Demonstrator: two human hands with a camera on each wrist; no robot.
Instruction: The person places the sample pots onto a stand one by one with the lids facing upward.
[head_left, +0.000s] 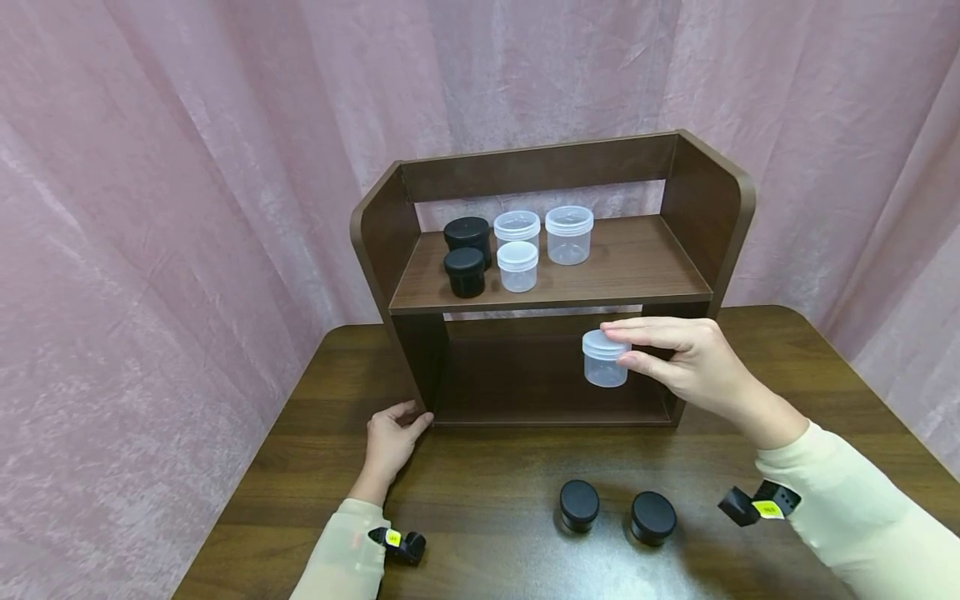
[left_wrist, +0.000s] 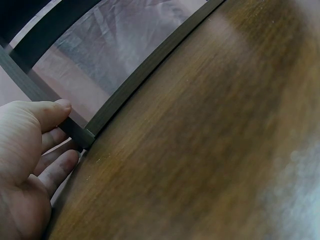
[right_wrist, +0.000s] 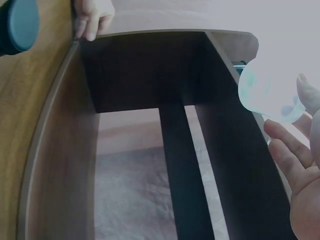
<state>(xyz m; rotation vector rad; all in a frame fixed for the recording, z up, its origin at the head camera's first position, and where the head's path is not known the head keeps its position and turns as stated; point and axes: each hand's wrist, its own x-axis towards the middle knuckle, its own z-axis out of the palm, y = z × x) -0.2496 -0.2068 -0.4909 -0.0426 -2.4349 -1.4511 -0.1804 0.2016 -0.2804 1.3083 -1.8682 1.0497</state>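
My right hand (head_left: 678,354) holds a small clear plastic jar (head_left: 604,372) with a whitish lid, between thumb and fingers, in front of the shelf's lower opening. The right wrist view shows this jar (right_wrist: 270,92) washed out by glare. A brown two-tier wooden shelf (head_left: 551,304) stands on the table. My left hand (head_left: 392,440) grips its lower left front corner; in the left wrist view the thumb and fingers lie about the side panel (left_wrist: 75,131). On the upper tier, a large black jar (head_left: 474,235) stands behind a smaller black jar (head_left: 466,273), left of several clear jars (head_left: 569,237).
Two black-lidded jars, a left one (head_left: 579,505) and a right one (head_left: 652,517), stand on the wooden table (head_left: 480,500) in front of the shelf. A pink curtain (head_left: 187,208) hangs behind. The shelf's raised side panels (head_left: 708,208) flank the upper tier.
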